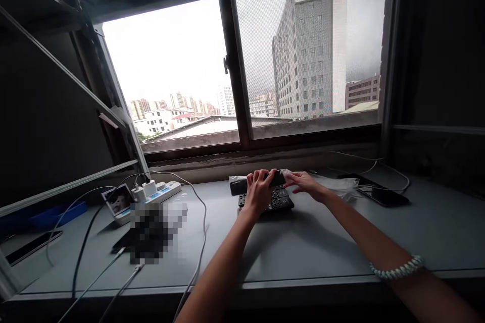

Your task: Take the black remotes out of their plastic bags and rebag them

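Note:
My left hand (259,189) is closed over a long black object (238,187), which looks like a remote control turned face down with clear plastic around it. At its right end, the fingers of my right hand (305,184) pinch the clear plastic sleeve (287,174). Just below the held piece, several black remote controls with rows of buttons (281,201) lie side by side on the grey desk (303,247). My left hand covers part of them.
Clear plastic bags (339,187) and a black phone (382,193) with a white cable lie to the right. On the left are a power strip (166,191) with chargers, a dark device (123,239), loose cables and another phone (32,247). A window stands behind.

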{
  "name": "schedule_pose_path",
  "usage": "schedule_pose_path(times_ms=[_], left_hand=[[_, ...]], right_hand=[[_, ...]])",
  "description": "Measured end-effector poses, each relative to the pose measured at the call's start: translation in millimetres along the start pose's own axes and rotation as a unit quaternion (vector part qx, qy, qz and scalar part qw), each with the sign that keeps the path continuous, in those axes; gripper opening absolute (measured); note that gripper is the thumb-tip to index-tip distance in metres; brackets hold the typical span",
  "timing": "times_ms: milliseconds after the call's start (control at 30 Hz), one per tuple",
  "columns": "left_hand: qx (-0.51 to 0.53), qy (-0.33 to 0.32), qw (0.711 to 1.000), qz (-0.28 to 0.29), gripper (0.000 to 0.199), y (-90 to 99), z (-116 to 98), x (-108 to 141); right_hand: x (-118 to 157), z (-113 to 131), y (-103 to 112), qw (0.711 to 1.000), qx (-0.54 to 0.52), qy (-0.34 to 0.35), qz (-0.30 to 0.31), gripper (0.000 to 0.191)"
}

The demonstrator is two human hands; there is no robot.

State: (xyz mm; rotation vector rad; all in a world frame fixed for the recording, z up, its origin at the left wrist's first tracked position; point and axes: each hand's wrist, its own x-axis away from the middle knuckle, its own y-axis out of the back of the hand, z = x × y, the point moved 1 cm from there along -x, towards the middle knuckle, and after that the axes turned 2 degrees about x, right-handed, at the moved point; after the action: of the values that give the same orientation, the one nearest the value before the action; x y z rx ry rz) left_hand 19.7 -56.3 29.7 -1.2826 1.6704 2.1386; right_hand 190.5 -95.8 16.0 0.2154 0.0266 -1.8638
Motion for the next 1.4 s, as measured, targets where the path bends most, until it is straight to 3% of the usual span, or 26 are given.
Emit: schedule_pose_path(times_ms=[167, 300, 567, 767, 1000, 1200, 1400], left_hand=[[-0.003, -0.019, 1.000, -0.005, 0.051, 1.7, -7, -3], [0.003, -0.018, 1.000, 0.008, 0.051, 0.2, -5, -3], [0.006, 0.001, 0.999, 0.033, 0.052, -2.0, 3, 0], [0.011, -0.003, 1.000, 0.010, 0.051, -2.5, 3, 0], [-0.021, -0.017, 0.999, 0.035, 0.050, -2.9, 5, 0], [-0.030, -0.057, 0.995, 0.077, 0.055, -4.8, 22, -3], [-0.050, -0.064, 0.995, 0.056, 0.063, -2.0, 35, -7]], right_hand=[[-1, 2, 8, 0.998, -0.010, 0.021, -0.062, 0.044], [4, 5, 11, 0.999, -0.007, 0.024, -0.043, 0.050], [7, 3, 16, 1.000, 0.007, 0.008, 0.023, 0.042], [11, 8, 14, 0.999, -0.032, -0.016, 0.040, 0.039], [16, 10, 10, 0.997, 0.046, -0.024, 0.056, 0.040], [11, 5, 5, 0.994, 0.103, 0.014, 0.022, 0.033], [10, 7, 9, 0.998, 0.063, 0.031, 0.002, 0.028]])
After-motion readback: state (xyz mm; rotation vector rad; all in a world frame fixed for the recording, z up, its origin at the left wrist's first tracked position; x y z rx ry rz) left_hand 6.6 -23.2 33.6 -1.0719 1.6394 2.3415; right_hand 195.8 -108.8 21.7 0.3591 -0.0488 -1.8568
